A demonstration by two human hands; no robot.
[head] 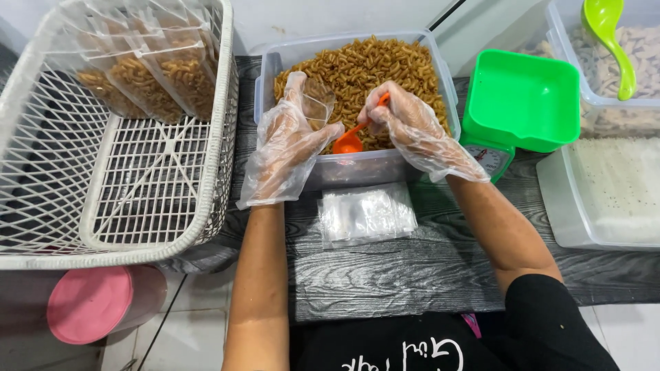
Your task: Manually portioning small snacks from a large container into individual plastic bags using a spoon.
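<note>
Dark wood-grain boards form the bench [440, 268], seen from above, with pale floor tiles below its near edge. At the centre of the bench stands a clear tub [357, 168] filled with brown spiral pasta [375, 62]; all positions below are given relative to this tub. Both hands wear loose clear plastic gloves and work over the near half of the tub. The left hand [292, 141] is closed around a small clear bag [317, 102], holding it upright with its mouth open above the pasta. The right hand [405, 124] grips the handle of an orange scoop [349, 141] between thumb and fingers; the scoop bowl lies low at the near wall of the tub, just beside the left fingertips and below the bag. Whether the scoop carries pasta cannot be determined. On the bench directly in front of the tub lies a flat stack of empty clear bags [368, 214]. Left of the tub stands a white wire basket [137, 185], and three filled bags of pasta [148, 79] lean in its far corner. Below the basket, near the floor, is a container with a pink lid [89, 302]. Right of the tub sits a green scale [519, 99] with a square pan and a dial facing the person. Further right are two clear tubs, the far one [612, 62] holding pale pieces and a green ladle [608, 38], the near one [605, 192] holding white material.
</note>
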